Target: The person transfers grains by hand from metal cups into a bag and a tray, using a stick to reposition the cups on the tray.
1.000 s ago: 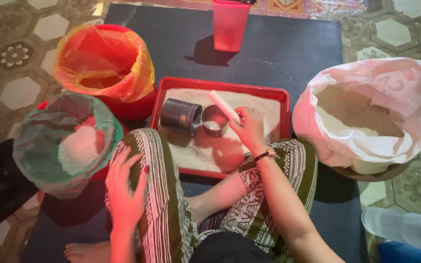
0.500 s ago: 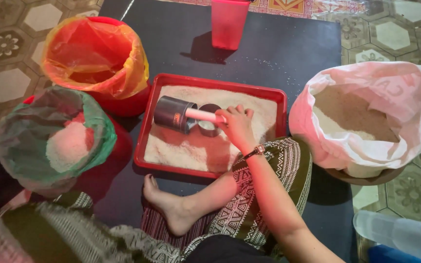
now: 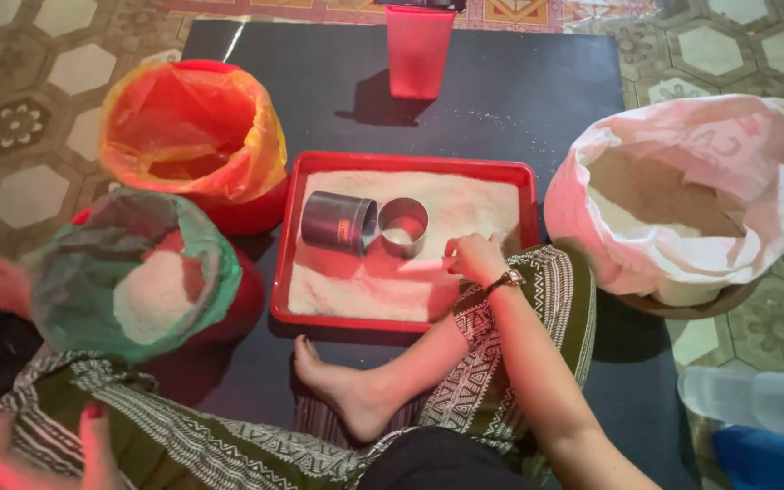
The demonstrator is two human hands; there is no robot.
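The right hand (image 3: 475,257) rests closed on the white grain at the 4 o'clock side of the red tray (image 3: 410,163), fingers curled as if pinching something I cannot see. The left hand (image 3: 43,454) lies open on the knee, holding nothing. One metal can (image 3: 338,221) lies on its side and another (image 3: 404,225), at its 3 o'clock, stands open, hardly filled; most grain seems still unmeasured. A dark mat (image 3: 519,100) covers the patterned tile floor (image 3: 11,118).
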